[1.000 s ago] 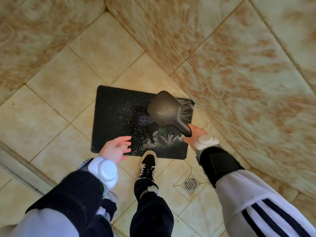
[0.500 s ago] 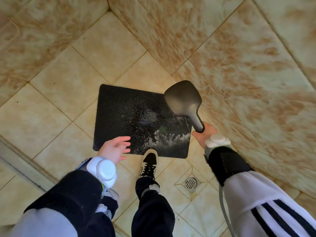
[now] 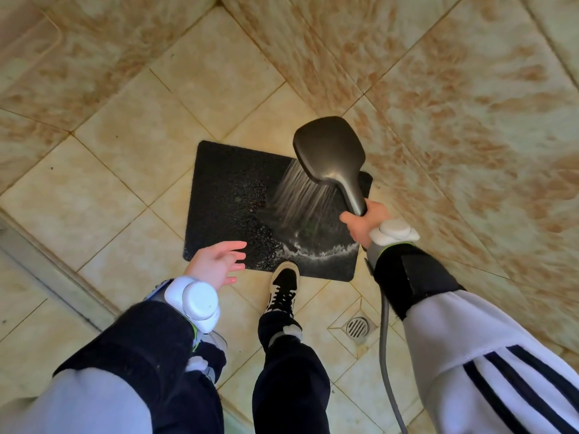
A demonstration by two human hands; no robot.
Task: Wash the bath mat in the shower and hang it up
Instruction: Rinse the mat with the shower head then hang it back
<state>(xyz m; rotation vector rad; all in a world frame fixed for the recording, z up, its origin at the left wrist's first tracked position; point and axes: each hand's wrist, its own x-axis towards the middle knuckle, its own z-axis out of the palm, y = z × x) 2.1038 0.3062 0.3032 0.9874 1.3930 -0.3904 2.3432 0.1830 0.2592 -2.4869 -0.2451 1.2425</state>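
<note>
Tile surrounds you: the beige floor (image 3: pixel 109 189) underfoot and the mottled brown wall (image 3: pixel 470 104) rising on your right. Flat on that floor, just ahead of your feet, lies the black bath mat (image 3: pixel 232 195), wet and speckled with droplets, its far right corner near the foot of the wall. Your grey sleeves (image 3: pixel 488 355) with dark cuffs reach in from the bottom, the right one striped in black. Above the mat's right half you hold a dark, paddle-shaped shower head (image 3: pixel 329 148), face down and tilted toward the left, and its spray (image 3: pixel 297 195) falls onto the mat's middle, where a curved line of white foam (image 3: pixel 313 250) runs along the near edge. A grey hose (image 3: pixel 383 355) hangs from the handle down past your right forearm. Your right grip (image 3: pixel 363 220) is curled tight round the shower head's handle. Your left grip (image 3: pixel 216 264) holds nothing, its fingers apart and loosely stretched, hovering over the mat's near left corner. Your black and white shoe (image 3: pixel 283 283) has its toe at the mat's near edge. A white unit is strapped at each wrist (image 3: pixel 197 300). A small round drain (image 3: pixel 357 326) sits in the floor to the right of the shoe, beside the hose.
</note>
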